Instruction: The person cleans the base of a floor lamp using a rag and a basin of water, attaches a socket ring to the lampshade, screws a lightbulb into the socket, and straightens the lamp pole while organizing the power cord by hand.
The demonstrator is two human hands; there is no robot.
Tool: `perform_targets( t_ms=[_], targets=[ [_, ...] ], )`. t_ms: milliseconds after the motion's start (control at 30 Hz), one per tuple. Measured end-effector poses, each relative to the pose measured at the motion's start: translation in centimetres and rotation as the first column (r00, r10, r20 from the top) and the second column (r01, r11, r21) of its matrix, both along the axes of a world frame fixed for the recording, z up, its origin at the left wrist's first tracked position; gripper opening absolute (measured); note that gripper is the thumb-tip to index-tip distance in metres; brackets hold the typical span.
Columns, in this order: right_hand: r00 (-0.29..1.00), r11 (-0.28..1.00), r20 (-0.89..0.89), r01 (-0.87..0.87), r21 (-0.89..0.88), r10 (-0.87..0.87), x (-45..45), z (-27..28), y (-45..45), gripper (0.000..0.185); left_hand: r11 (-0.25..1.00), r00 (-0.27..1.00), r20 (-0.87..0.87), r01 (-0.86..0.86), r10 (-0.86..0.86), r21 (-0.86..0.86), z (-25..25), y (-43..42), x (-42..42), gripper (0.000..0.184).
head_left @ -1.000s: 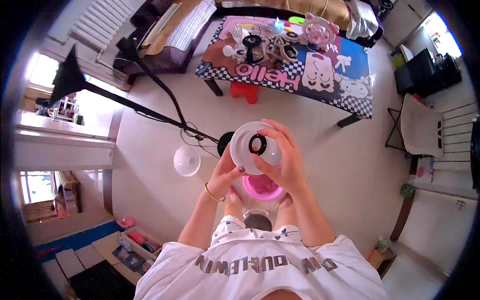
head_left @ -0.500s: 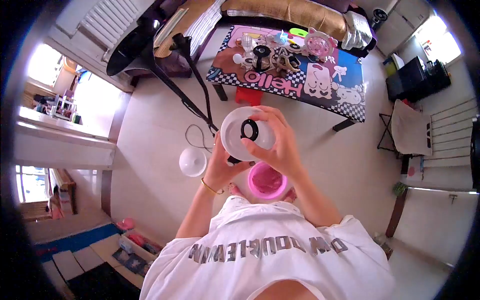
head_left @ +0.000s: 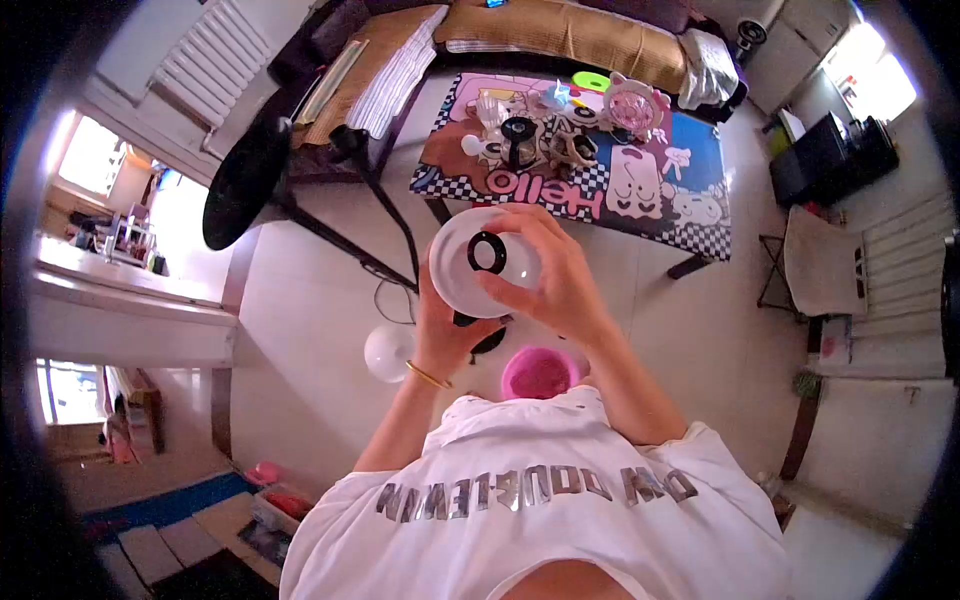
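A white dome-shaped lampshade is held in front of me, its inside facing up, with a black ring around the opening at its centre. My right hand has thumb and fingers curled at the ring and the shade's inner face. From the left and below, my left hand is wrapped round a black part under the shade, mostly hidden. Beside them stands a black floor lamp with a wide bowl head and a thinner arm. Another white lampshade lies on the floor.
A pink basin is on the floor near my feet. Ahead, a patterned table carries a pink fan-like item and several small things. A sofa stands behind it, and a folding chair is on the right.
The view has tilted, so the table appears lower. My hands and the shade have shifted slightly left in the view, with the right fingers still at the black ring.
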State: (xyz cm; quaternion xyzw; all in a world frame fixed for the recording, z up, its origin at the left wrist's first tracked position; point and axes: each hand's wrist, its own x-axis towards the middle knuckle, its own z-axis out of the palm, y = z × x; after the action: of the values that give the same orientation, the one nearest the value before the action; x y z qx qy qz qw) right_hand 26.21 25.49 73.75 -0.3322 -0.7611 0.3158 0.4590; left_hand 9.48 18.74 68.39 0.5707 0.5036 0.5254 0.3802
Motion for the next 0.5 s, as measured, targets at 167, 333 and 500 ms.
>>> perform_targets(
  t_ms=[167,333,500],
  targets=[
    [0.976,0.979,0.071,-0.206,0.011,0.205,6.6,1.3,8.0,0.048,0.978,0.979,-0.049,-0.195,0.199,0.067,-0.1,5.6,7.5,0.109],
    [0.927,0.933,0.114,-0.36,0.012,0.357,11.8,3.4,13.9,0.048,0.943,0.943,0.112,-0.322,0.312,0.085,1.6,9.5,14.8,0.105],
    [0.9,0.904,0.117,-0.426,0.032,0.42,14.3,4.6,17.9,0.048,0.911,0.917,0.073,-0.397,0.391,0.109,3.6,12.5,18.2,0.106]
  ],
)
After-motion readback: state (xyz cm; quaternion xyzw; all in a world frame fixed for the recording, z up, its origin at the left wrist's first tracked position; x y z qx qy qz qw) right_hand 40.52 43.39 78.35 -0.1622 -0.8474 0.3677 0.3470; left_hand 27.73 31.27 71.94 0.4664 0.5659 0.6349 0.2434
